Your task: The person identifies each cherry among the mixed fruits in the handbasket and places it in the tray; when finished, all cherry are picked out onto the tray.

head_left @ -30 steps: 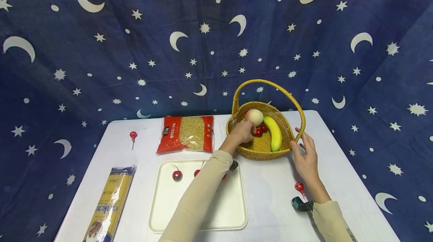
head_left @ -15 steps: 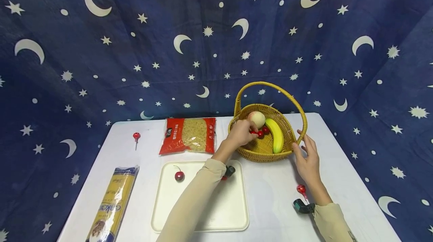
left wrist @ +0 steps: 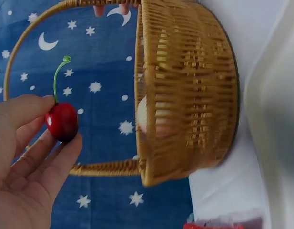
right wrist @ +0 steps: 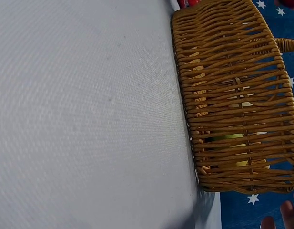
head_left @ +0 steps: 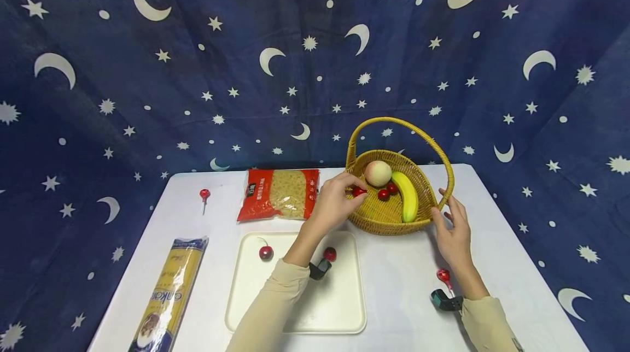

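My left hand [head_left: 334, 204] pinches a dark red cherry [left wrist: 62, 121] between thumb and fingertips, its green stem pointing up. In the left wrist view the cherry is above the rim of the wicker basket [left wrist: 194, 95]; in the head view it overlaps the basket's left side. On the basket's right, my right hand [head_left: 454, 234] holds the rim where the handle joins, thumb in front and fingers behind. Inside the basket [head_left: 389, 227] lie a peach [head_left: 378, 173], a banana [head_left: 408, 196] and two more cherries [head_left: 383, 194].
A cream tray [head_left: 320, 311] in front carries cherries [head_left: 266, 252], partly covered by my left forearm. Behind it lies a red pasta bag [head_left: 280, 193]. A spaghetti pack [head_left: 169, 297] and a lollipop [head_left: 204, 194] lie left; another lollipop [head_left: 443, 275] lies by my right wrist.
My left hand has drawn back left and up from inside the basket, bringing a cherry with it. The right hand has stayed at the basket's right side. The head view has shifted slightly.
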`<act>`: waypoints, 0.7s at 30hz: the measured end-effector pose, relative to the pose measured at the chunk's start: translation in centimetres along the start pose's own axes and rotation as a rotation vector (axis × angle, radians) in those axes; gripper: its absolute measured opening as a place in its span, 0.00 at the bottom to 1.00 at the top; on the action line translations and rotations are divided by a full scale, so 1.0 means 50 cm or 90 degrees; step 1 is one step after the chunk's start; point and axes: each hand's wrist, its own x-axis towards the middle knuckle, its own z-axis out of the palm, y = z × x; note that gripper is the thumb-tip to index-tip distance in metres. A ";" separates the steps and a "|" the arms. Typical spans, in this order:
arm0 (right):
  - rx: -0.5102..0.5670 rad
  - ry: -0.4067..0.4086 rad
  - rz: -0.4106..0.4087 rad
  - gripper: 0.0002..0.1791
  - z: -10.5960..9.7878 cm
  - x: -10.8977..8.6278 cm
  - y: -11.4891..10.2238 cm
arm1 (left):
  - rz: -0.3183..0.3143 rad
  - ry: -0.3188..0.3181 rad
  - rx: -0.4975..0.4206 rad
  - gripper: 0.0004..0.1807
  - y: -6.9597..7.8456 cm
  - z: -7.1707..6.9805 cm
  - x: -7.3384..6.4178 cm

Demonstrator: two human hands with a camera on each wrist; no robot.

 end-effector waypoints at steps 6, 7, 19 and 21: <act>-0.012 0.003 0.012 0.30 0.002 -0.001 -0.002 | 0.041 0.064 -0.003 0.06 -0.003 -0.038 -0.052; -0.011 0.003 0.012 0.30 0.003 -0.001 -0.003 | 0.044 0.072 -0.004 0.06 -0.004 -0.044 -0.062; -0.018 0.010 0.008 0.30 0.004 -0.001 -0.003 | 0.014 0.167 0.026 0.08 -0.042 -0.110 -0.194; -0.014 0.013 0.004 0.30 0.004 0.000 -0.004 | 0.007 0.177 0.027 0.08 -0.048 -0.119 -0.215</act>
